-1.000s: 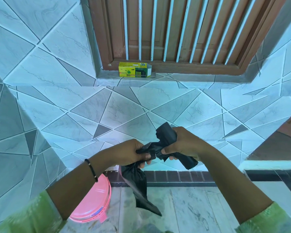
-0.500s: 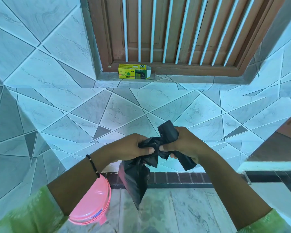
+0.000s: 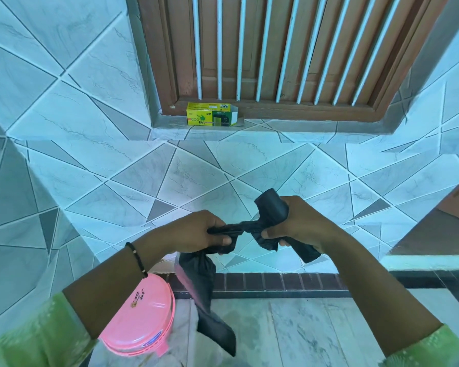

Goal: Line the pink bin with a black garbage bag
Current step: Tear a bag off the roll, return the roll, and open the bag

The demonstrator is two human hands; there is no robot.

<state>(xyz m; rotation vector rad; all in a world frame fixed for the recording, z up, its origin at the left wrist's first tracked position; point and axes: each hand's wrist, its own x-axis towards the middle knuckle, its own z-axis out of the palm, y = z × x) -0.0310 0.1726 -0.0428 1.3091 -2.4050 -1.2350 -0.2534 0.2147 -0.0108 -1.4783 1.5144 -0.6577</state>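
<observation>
My right hand [image 3: 297, 223] grips a roll of black garbage bags [image 3: 272, 207]; the roll's ends stick out above and below my fist. A twisted strip of black plastic stretches from the roll to my left hand [image 3: 196, 231], which grips a black garbage bag [image 3: 202, 282]. That bag hangs down from my left fist, its tail reaching the floor area. The pink bin [image 3: 141, 321] stands on the floor at lower left, under my left forearm, with its pink lid closed.
A yellow and green bin-bag box [image 3: 211, 118] lies on the window sill below a brown barred window [image 3: 289, 49]. A tiled wall faces me. A dark brick strip [image 3: 276, 282] runs along the floor edge; marble floor lies below.
My hands have drawn apart, stretching the plastic between roll and hanging bag taut. The hanging bag has swung lower and longer.
</observation>
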